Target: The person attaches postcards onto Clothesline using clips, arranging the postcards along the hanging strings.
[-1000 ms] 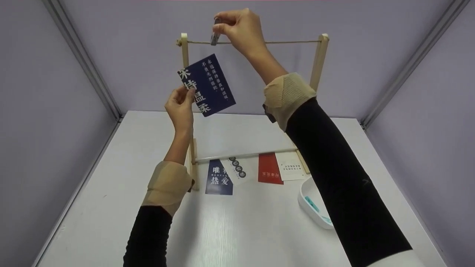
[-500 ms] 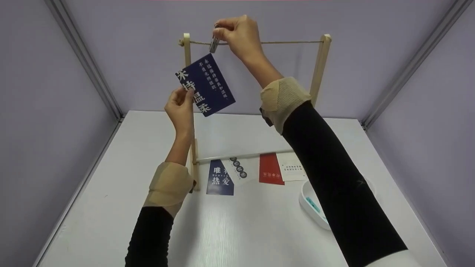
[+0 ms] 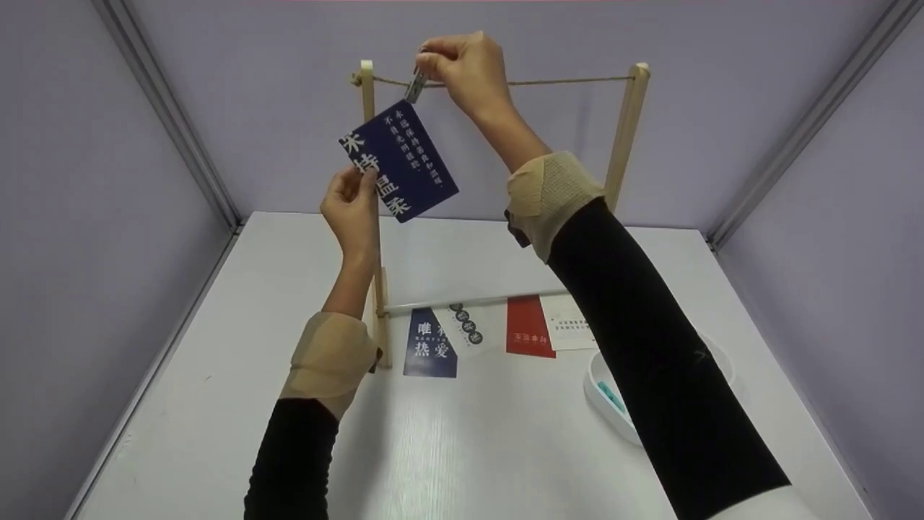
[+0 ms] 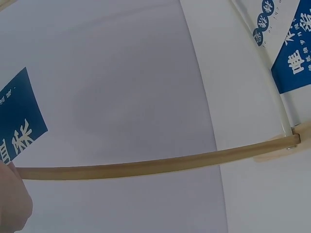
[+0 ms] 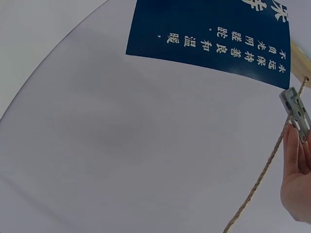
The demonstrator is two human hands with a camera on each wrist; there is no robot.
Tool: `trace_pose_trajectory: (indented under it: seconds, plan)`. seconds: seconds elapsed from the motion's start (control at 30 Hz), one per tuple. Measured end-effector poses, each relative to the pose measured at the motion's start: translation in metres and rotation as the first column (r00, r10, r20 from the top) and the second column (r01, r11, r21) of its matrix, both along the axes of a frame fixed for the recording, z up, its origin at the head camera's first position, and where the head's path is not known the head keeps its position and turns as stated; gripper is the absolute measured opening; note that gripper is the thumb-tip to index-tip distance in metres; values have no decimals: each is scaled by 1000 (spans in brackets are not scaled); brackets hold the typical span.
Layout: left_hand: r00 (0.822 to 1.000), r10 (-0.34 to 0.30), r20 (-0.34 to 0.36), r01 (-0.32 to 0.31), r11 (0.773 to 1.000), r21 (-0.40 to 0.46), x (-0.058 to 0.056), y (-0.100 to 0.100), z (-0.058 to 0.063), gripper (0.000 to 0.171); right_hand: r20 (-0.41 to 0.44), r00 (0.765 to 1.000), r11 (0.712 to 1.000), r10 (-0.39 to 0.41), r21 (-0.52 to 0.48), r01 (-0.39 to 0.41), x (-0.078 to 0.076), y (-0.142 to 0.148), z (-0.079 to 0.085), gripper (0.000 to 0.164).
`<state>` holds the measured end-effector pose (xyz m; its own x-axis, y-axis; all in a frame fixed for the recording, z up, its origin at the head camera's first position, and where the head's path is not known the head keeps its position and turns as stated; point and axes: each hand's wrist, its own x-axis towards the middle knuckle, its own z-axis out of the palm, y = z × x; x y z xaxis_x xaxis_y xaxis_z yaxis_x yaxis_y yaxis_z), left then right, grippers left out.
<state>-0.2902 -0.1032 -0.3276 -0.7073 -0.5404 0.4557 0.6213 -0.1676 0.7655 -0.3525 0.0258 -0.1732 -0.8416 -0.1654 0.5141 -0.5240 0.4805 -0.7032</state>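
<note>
My left hand [image 3: 351,209] pinches a dark blue card [image 3: 415,162] with white Chinese characters by its left edge. The card is tilted, one corner uppermost. Above it, my right hand [image 3: 473,76] pinches a grey clothespin [image 3: 416,88] at its upper end. In the right wrist view the clothespin [image 5: 294,108] lies against the twine [image 5: 260,184], its tip at the card's corner [image 5: 277,75]. Whether its jaws grip the corner cannot be made out. The left wrist view catches only part of the left hand [image 4: 14,204] and the card [image 4: 19,114].
The twine spans two wooden posts [image 3: 626,137] of a frame standing on the white table [image 3: 433,448]. Behind a low crossbar [image 3: 469,300] lie a blue card [image 3: 431,354], a red card [image 3: 530,336] and white cards [image 3: 568,325]. A white bowl [image 3: 599,393] with a teal item sits beneath the right arm.
My right hand has come down a little, bringing the clothespin from above the card to its top corner. The card has shifted slightly up and left. The twine now sags near the clothespin.
</note>
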Motion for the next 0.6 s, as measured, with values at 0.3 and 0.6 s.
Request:
trace_pose_trajectory:
  seconds: [0.3, 0.6]
  plan:
    - [999, -2, -39, 3, 1000, 14, -10, -2, -6, 14, 10, 1000, 1000, 9, -15, -9, 1, -1, -1, 19]
    - [999, -33, -44, 34, 999, 40, -11, -2, -5, 15, 11, 999, 998, 31, -58, -30, 1, -3, -7, 20]
